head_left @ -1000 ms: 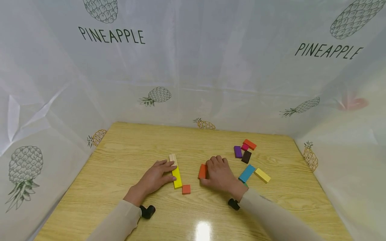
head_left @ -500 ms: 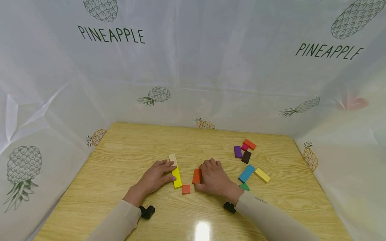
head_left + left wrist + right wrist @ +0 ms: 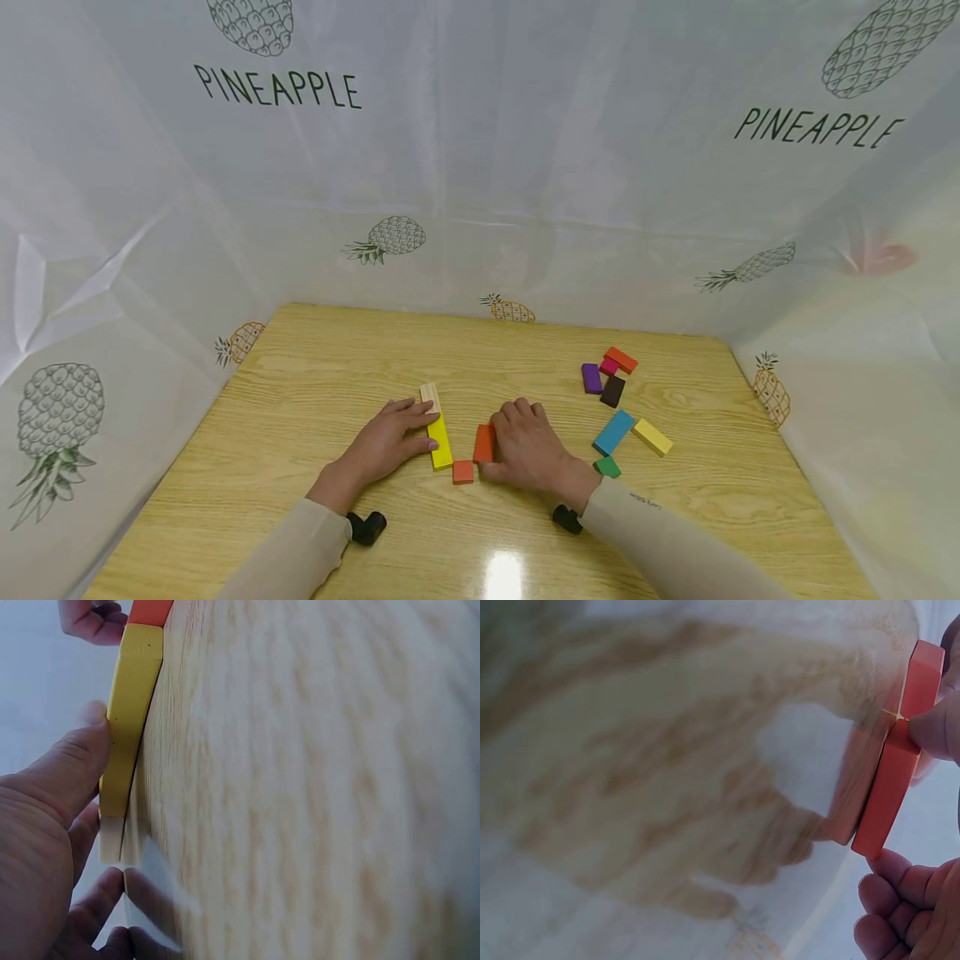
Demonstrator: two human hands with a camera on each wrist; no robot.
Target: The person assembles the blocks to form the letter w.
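A yellow block [image 3: 440,442] lies end to end with a pale wooden block [image 3: 430,397]. My left hand [image 3: 382,446] rests along their left side, thumb and fingers touching them. A small red square block [image 3: 462,472] sits at the near end of the yellow one. My right hand [image 3: 532,450] pinches a longer orange-red block [image 3: 484,443] between thumb and fingers, just right of the small square. In the right wrist view the held block [image 3: 889,795] stands close to the small red one [image 3: 922,681]; the thumb is at the nearer end.
At the right lie a blue block [image 3: 613,432], a pale yellow block [image 3: 652,437] and a green block [image 3: 607,467]. Behind them are purple [image 3: 592,378], dark brown [image 3: 612,391], magenta [image 3: 608,367] and red [image 3: 622,359] blocks. A patterned sheet [image 3: 480,167] stands around the table.
My right hand has slid left and slightly nearer with the orange-red block, bringing it close to the small red square. The green block has come into fuller view. My left hand has stayed in place.
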